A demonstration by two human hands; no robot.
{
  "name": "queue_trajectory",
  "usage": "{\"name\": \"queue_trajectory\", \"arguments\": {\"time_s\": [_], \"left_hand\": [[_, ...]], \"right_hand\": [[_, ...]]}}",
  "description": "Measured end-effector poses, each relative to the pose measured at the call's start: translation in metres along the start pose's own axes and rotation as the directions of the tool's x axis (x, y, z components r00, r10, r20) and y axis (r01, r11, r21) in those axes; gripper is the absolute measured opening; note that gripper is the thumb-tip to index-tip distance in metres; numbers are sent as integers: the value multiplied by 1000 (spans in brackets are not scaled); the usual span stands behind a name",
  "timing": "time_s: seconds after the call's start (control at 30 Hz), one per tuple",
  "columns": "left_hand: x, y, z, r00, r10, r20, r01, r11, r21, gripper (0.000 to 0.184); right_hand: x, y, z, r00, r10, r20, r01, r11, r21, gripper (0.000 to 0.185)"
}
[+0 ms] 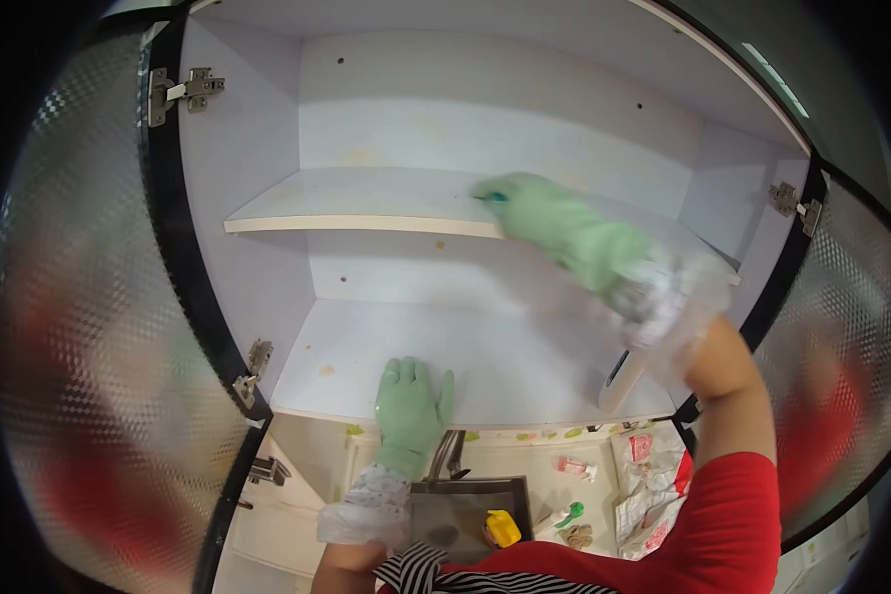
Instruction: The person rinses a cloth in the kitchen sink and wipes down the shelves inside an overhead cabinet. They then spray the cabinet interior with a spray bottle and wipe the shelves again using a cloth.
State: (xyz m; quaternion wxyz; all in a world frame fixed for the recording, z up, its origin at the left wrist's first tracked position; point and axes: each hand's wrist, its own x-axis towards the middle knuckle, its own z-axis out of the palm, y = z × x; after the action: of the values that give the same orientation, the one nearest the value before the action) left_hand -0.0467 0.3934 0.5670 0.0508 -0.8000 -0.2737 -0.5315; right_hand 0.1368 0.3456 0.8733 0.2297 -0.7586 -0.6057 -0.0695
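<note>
Both my hands wear pale green rubber gloves with frilled, see-through cuffs. My left hand (410, 408) rests on the front part of the cabinet's bottom board (505, 371), fingers stretched out and holding nothing. My right hand (525, 203) is up at the middle shelf (366, 198), smeared by motion. Its fingers look closed, and a small dark teal bit shows at them; what it is I cannot make out. A whitish upright object with a dark panel (622, 382) stands on the bottom board, below my right forearm.
Open doors with patterned glass (109, 297) flank the cabinet, on metal hinges (204, 89). Below lie a sink (465, 505) with a faucet (449, 455), a yellow item (503, 528), a green-and-white item (570, 514) and crumpled plastic packaging (648, 490).
</note>
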Motion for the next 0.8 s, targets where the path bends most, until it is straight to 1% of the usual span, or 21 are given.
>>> {"name": "queue_trajectory", "arguments": {"time_s": [0.07,0.13,0.17,0.2,0.23,0.3,0.33,0.4,0.47,0.5,0.53,0.57,0.6,0.63,0.8], "left_hand": [[-1,0,0,1000,6,4,-6,1000,1,29],[1,1,-3,1000,25,1,-25,1000,7,31],[2,1,-5,999,42,4,-42,999,14,31],[2,0,-8,998,58,6,-58,998,23,32],[3,-4,-13,994,-14,106,19,999,-42,33],[8,-18,-25,942,-131,309,184,972,-148,34],[12,-30,-30,954,-139,264,167,982,-85,34],[15,-51,-37,973,-145,181,140,989,44,34],[14,-55,-36,981,-160,107,158,987,25,36],[13,-56,-35,983,-167,74,166,986,13,37],[12,-56,-35,981,-173,88,173,985,9,37],[14,-57,-36,979,-180,98,180,984,5,36],[14,-57,-37,976,-188,108,189,982,2,36],[15,-57,-36,978,-184,99,185,983,0,36],[13,-61,-35,984,-168,58,170,985,-21,36]], "right_hand": [[31,-39,21,991,-122,47,124,992,-36,49],[38,-72,29,988,-143,59,144,989,-20,43],[51,-68,30,977,-208,54,199,970,139,41],[74,-60,35,962,-272,40,248,923,295,39],[88,-57,37,942,-334,13,294,848,440,38],[83,-44,21,970,-243,-9,178,682,709,35],[80,-30,10,981,-193,-6,117,565,817,35],[97,8,-4,988,-76,-137,156,541,826,33],[103,52,-26,996,55,-63,14,636,772,33],[129,111,-22,986,-8,-164,95,844,529,38],[130,122,-18,989,-11,-150,63,935,350,44],[131,133,-15,991,-14,-135,35,987,156,50],[85,89,-28,996,81,-39,-78,994,71,56],[61,61,-34,983,179,48,-178,984,-24,62],[82,41,-20,948,217,234,-188,972,-140,75]]}}
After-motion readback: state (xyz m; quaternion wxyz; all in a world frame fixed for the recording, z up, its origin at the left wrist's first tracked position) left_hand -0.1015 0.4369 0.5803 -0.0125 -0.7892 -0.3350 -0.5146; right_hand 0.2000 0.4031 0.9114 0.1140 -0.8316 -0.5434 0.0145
